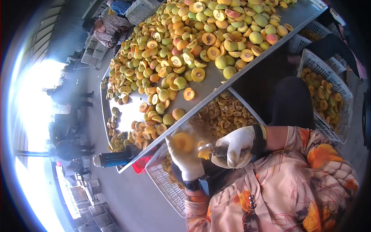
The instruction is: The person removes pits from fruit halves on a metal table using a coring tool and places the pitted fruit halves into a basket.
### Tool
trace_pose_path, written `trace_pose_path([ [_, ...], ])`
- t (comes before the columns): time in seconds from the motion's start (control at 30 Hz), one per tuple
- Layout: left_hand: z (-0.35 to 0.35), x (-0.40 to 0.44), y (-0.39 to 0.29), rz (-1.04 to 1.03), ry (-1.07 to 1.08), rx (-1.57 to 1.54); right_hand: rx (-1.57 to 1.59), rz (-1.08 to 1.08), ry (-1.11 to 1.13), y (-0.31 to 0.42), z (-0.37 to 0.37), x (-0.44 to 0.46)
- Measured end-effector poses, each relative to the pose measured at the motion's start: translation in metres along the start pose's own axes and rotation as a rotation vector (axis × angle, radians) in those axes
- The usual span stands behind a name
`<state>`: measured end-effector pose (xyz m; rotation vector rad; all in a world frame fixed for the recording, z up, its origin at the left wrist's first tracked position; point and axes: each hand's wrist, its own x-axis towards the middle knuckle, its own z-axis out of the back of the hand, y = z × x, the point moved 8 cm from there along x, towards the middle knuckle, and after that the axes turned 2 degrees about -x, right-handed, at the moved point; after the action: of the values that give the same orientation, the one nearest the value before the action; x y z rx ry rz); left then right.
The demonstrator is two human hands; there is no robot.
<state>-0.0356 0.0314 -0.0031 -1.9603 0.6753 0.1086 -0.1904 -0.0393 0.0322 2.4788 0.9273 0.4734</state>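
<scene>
Metal worktop (206,87) piled with yellow-green peaches (176,61), many halved. White plastic crate (164,189) beside it, cut pieces inside. Left hand (187,160), white glove, grasping peach half (184,142) above crate. Right hand (236,147), gloved too, clenched round metal-tipped tool (218,151); yellow fruit piece (203,153) at tip, just beside the half, blurred.

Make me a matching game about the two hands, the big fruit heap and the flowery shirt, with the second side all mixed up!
Things
1. Left hand
2. Right hand
3. Big fruit heap
4. Flowery shirt

Matches
A. Spread on the metal table
B. Patterned with orange flowers
C. Gripping a tool
D. Holding an orange fruit half

Right pairs: 1-D, 2-C, 3-A, 4-B
</scene>
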Motion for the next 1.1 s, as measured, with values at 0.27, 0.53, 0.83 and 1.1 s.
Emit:
trace_pose_path([
  [0.27,0.094,0.025,-0.123,-0.719,-0.348,2.079,-1.474,-0.416,-0.992,0.006,0.125,-0.07],
  [0.53,-0.092,0.172,0.009,-0.414,0.364,1.659,-1.433,-0.518,-0.953,0.019,0.115,-0.063],
  [0.83,-0.09,0.154,0.034,-0.275,0.511,0.949,-1.362,0.05,-1.235,0.059,0.103,-0.078],
  [1.1,-0.085,0.018,0.002,-0.204,0.377,0.386,-1.476,0.457,-1.157,0.063,0.046,-0.041],
])
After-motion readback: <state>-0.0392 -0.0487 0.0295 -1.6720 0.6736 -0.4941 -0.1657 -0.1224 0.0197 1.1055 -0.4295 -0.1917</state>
